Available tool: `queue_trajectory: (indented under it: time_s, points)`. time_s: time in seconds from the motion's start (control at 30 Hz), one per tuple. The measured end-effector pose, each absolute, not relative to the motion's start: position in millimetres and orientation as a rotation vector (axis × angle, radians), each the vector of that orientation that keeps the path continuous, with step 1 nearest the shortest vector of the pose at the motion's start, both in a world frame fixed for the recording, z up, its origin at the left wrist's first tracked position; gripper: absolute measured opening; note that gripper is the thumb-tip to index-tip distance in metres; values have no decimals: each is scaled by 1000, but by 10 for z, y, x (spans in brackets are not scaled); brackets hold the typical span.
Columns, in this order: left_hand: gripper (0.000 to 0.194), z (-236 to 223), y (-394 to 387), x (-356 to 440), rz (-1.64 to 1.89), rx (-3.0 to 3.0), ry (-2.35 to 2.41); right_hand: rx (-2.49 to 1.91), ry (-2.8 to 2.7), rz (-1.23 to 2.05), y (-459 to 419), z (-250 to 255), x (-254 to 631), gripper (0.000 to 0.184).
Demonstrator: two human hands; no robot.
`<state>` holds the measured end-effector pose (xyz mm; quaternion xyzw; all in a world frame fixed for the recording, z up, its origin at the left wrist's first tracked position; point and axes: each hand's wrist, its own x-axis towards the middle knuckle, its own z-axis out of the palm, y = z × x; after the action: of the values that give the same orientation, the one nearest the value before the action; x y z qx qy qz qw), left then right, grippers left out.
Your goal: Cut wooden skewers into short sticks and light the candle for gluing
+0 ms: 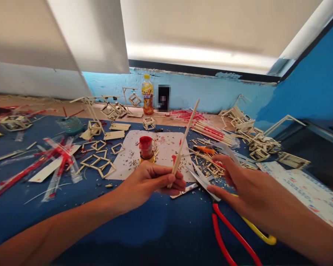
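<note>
My left hand (158, 179) is closed round thin wooden sticks (184, 144), which slant up and to the right. My right hand (246, 188) hovers at the right, its thumb and index finger apart with nothing seen between them. Under its thumb lies a pair of scissors (202, 180) with metal blades; red handles (230, 232) extend toward me. Whether the thumb touches the metal I cannot tell. A yellow handle (259, 231) runs partly hidden beneath the right hand. Just beyond my left hand, a red-topped pot (146, 146) stands on a white sheet (127, 162) strewn with scraps.
Several stick frames (97, 164) lie at left, near red-and-clear plastic wrappers (62, 159). An orange-handled cutter (204, 149) and bundled sticks (215, 133) lie right of centre. A drink bottle (147, 95) stands by the wall. Stick models (262, 144) and a printed sheet (308, 192) occupy the right.
</note>
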<state>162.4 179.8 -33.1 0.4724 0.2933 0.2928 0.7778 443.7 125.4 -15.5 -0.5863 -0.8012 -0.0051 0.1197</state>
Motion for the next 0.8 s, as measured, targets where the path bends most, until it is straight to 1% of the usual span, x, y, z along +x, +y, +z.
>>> queue_trajectory:
  time_s: [0.03, 0.1, 0.2, 0.3, 0.47, 0.53, 0.7, 0.8]
  points:
    - [21, -325, 1806, 1613, 644, 1028, 630, -1766, -2386, -167, 1118, -236, 4536, 63]
    - [21, -312, 1815, 1594, 661, 1039, 624, -1782, -2459, -312, 862, -432, 4684, 68]
    - [19, -299, 1814, 1571, 672, 1052, 610, -1759, -2499, -334, 613, -684, 4772, 71]
    - [18, -295, 1812, 1554, 672, 1057, 593, -1900, -2412, -190, 563, -783, 4765, 73]
    - [15, -258, 1815, 1520, 659, 1059, 550, -2170, -2221, 293, 651, -716, 4714, 78]
    - [16, -232, 1812, 1509, 655, 1057, 525, -2243, -2187, 402, 674, -671, 4677, 82]
    - [15, -178, 1815, 1491, 678, 1047, 499, -2338, -2202, 415, 702, -619, 4591, 87]
    - [13, -158, 1826, 1486, 693, 1044, 496, -2351, -2175, 413, 686, -634, 4631, 81]
